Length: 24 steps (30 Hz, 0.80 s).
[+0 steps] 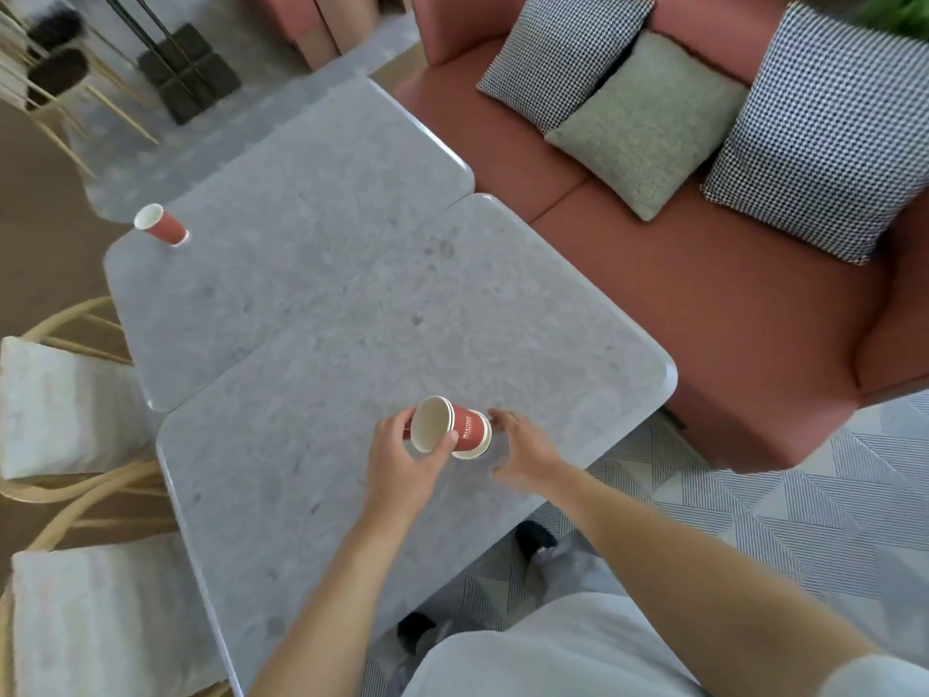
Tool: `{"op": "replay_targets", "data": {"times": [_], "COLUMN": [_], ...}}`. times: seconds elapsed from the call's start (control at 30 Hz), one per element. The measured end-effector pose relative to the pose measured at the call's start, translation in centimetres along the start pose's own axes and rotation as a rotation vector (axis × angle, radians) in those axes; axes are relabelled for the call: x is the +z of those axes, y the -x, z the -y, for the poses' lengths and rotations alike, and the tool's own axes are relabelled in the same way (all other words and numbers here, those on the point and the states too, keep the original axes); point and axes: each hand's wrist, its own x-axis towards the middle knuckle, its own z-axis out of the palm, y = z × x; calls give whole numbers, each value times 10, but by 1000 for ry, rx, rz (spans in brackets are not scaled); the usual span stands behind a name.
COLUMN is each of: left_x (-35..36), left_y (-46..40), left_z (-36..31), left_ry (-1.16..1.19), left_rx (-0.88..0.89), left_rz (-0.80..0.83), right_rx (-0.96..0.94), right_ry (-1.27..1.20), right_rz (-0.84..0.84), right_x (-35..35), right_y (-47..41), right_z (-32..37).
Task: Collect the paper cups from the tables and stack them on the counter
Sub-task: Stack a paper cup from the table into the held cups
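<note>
Two grey stone tabletop slabs (pixel 311 274) set edge to edge beside a pink sofa (pixel 704 274). Left hand (pixel 402 460) gripping nested red paper cups (pixel 452 432) above the near slab; right hand (pixel 523 445) loose-fingered just beside their base. Lone red cup (pixel 161 224) at far corner.

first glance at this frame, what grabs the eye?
The nested red paper cups held over the near grey table: the left hand has its grip round the rim end, while the right hand sits open by the base. A lone red cup stands at the far table's left corner, and the pink sofa with checked cushions fills the right.
</note>
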Motion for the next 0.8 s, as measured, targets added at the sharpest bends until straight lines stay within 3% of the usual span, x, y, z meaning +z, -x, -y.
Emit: {"op": "replay_targets", "data": {"times": [0.37,0.8], "left_x": [9,-3], "left_y": [-7,0], "left_z": [20,45], "left_ry": [-49,-19], "left_rx": [-53,-114], "left_rz": [32,45], "right_rx": [-57,-152], "right_ry": [-73,70], "right_rz": [-30,29], "right_x": [-1,15], "right_y": [-7,-12], "right_z": [6,26]}}
